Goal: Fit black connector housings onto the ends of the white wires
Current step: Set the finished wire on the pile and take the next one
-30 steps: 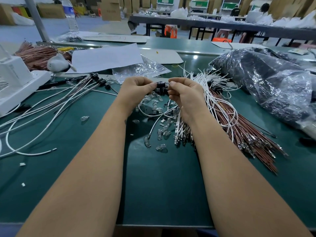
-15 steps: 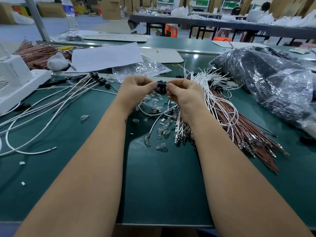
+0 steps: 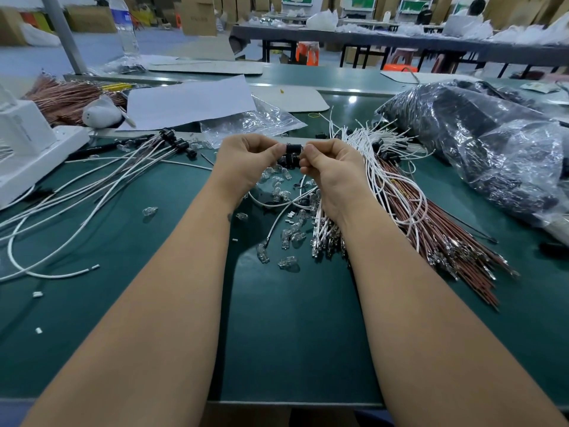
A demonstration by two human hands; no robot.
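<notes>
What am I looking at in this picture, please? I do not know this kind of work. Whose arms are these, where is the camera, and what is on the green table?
No machine here: these are a person's two bare arms. The camera sits on the person's head and looks forward and down. The left hand and the right hand together pinch a small black connector housing, raised above the green table. To the right lies a bundle of white wires beside brown wires. To the left lie white wires with black housings fitted. Small clear glass bulbs are scattered between the arms. A plastic bag of dark parts is far right.
</notes>
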